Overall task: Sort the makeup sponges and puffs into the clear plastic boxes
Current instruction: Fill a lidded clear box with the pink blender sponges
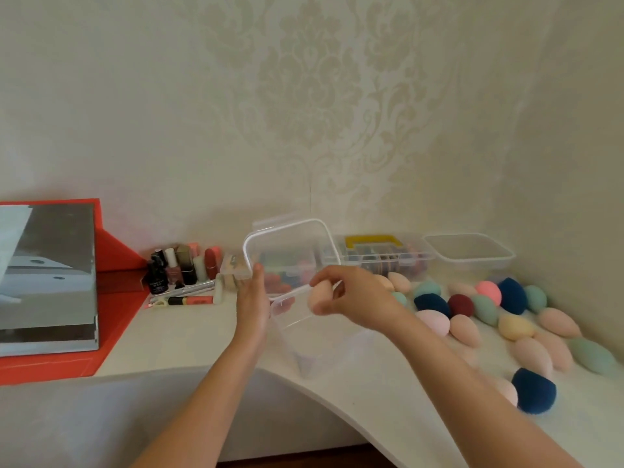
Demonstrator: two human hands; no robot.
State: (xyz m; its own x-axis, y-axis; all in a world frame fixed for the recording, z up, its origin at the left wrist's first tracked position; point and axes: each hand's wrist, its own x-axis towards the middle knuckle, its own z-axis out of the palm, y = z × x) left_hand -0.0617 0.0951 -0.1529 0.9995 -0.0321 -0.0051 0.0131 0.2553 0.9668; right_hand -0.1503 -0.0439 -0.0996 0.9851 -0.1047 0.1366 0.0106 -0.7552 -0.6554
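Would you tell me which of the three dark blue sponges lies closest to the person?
The front dark blue sponge, beside a pale pink sponge; the other two sit farther back.

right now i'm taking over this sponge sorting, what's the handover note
Left hand: open, flat against the left side of the near box.
Right hand: pinching a peach sponge just above that box's rim, not yet dropped in.
Done: the back box holds some pink and blue sponges; the yellow-handled box holds what look like puffs.
Left: the near box looks empty, as does the far-right box. Many loose sponges lie on the table to the right, still to sort.
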